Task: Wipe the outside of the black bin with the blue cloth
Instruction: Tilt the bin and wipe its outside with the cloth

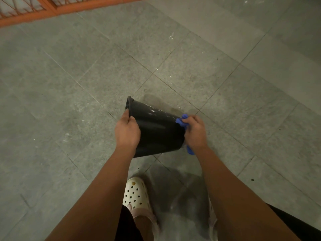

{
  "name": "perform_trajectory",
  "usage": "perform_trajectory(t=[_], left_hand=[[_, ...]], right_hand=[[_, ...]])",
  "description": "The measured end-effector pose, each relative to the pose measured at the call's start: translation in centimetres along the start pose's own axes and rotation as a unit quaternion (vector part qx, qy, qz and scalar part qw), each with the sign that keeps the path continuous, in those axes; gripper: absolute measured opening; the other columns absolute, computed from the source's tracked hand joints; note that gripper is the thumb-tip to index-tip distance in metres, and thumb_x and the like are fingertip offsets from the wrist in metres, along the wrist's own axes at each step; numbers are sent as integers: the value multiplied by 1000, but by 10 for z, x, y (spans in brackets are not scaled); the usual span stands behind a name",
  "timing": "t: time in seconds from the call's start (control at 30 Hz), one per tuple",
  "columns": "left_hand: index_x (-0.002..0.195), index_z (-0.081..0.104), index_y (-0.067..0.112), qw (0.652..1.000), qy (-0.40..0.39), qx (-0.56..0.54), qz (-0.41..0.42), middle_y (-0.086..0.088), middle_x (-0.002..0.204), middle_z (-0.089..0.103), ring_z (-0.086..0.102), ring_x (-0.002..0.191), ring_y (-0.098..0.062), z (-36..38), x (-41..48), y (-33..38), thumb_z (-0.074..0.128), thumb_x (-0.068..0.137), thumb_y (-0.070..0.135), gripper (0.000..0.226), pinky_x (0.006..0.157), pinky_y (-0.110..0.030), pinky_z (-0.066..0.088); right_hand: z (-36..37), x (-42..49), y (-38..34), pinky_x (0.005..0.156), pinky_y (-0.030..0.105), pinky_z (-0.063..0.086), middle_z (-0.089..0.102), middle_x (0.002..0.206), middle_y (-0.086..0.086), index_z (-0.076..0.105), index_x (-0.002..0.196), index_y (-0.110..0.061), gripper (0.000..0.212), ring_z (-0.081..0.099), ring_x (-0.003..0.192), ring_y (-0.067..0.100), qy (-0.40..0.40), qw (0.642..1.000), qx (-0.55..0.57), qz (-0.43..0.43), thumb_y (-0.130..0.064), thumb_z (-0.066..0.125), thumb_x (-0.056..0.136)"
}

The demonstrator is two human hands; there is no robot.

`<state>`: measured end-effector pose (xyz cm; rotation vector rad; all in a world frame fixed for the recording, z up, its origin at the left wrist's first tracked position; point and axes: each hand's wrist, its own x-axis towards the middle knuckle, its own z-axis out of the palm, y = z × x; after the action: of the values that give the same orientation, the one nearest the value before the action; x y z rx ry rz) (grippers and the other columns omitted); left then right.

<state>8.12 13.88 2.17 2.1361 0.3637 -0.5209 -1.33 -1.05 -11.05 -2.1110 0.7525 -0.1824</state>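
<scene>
Bin (pixel 156 129): black, on its side, mouth left, base right; held between both hands above the floor (pixel 69 84), ahead of the shoe (pixel 136 193); looks clear of the floor, contact not certain.
Left hand (pixel 127 131): curled round the wall just under the rim (pixel 128 101), thumb up at the rim; carries most of the weight, by the look.
Right hand (pixel 195 132): closed on the bunched cloth (pixel 181 120), pressed at the base edge; one tail pokes out above the fingers, another hangs below the wrist.
Dirt: white specks (pixel 152 111) on the upper wall between the hands; not wiped yet, by the look.
Risk, slip: smooth tapered wall, one-hand hold; a wipe pushed toward the mouth could shove the bin out of the left hand and drop it on the floor or shoe.
Risk, roll: off-centre pressure could spin the bin in the grip.
Risk, coverage: balled cloth gives a small contact patch, so missed bands likely; underside hidden, unchecked.
Risk, tail: hanging end could drag and smear wiped areas.
Risk, footing: dark patch round the shoe, wet or shadow, cannot tell; slippery if wet.
</scene>
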Motion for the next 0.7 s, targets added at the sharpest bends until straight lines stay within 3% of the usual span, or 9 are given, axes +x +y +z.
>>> perform_trajectory(t=[0.07, 0.17, 0.27, 0.4, 0.53, 0.6, 0.7], left_hand=[[132, 55, 19, 1000, -1, -16, 1, 0, 117, 60, 55, 105, -16, 3, -2, -1, 33, 101, 21, 38, 98, -33, 42], [100, 63, 13, 999, 8, -28, -27, -13, 101, 64, 60, 97, -26, 1, -2, -2, 32, 102, 36, 39, 93, -43, 48], [86, 60, 23, 999, 6, -35, -36, -10, 96, 63, 60, 95, -23, 1, -3, -4, 34, 102, 32, 31, 85, -38, 48], [95, 62, 18, 1000, 7, -14, -3, -6, 92, 63, 60, 91, -19, 5, -9, -9, 36, 101, 31, 30, 89, -41, 50], [96, 63, 19, 1000, 19, 10, 15, -3, 88, 62, 60, 88, -17, 13, -13, -11, 38, 101, 32, 29, 91, -44, 50], [94, 62, 21, 1000, 22, 12, 11, -2, 85, 61, 59, 85, -14, 12, -14, -13, 38, 101, 33, 27, 90, -42, 50], [95, 63, 16, 1000, 18, -3, 19, -2, 84, 61, 59, 83, -14, 7, -14, -18, 39, 101, 31, 29, 89, -43, 51]], right_hand=[[-1, -9, -11, 90, 15, 40, 59, 103, 3, 67, 93, -8, 21, 54, 97, 17, -8, 999, 44, -8, 7, 55, 82], [3, -22, -21, 97, 22, 37, 62, 113, 5, 67, 102, -10, 26, 51, 108, 17, -4, 997, 73, 13, 3, 51, 86], [3, -16, -32, 105, 22, 29, 60, 124, 5, 64, 115, -11, 36, 49, 118, 17, -32, 998, 46, -11, 5, 49, 86], [3, -9, -29, 108, 25, 27, 49, 138, 5, 48, 132, -14, 45, 44, 126, 21, -78, 995, -14, 60, 2, 43, 90], [1, -17, -24, 98, 29, 38, 56, 127, 10, 51, 130, -13, 50, 52, 115, 26, -84, 983, -54, 154, 7, 42, 85], [5, -23, -30, 94, 23, 37, 60, 122, 8, 57, 123, -14, 46, 55, 111, 24, -53, 989, -27, 137, 7, 44, 85], [13, -24, -38, 105, 23, 33, 59, 127, 6, 61, 121, -14, 42, 52, 119, 21, -29, 996, 28, 79, 6, 47, 86]])
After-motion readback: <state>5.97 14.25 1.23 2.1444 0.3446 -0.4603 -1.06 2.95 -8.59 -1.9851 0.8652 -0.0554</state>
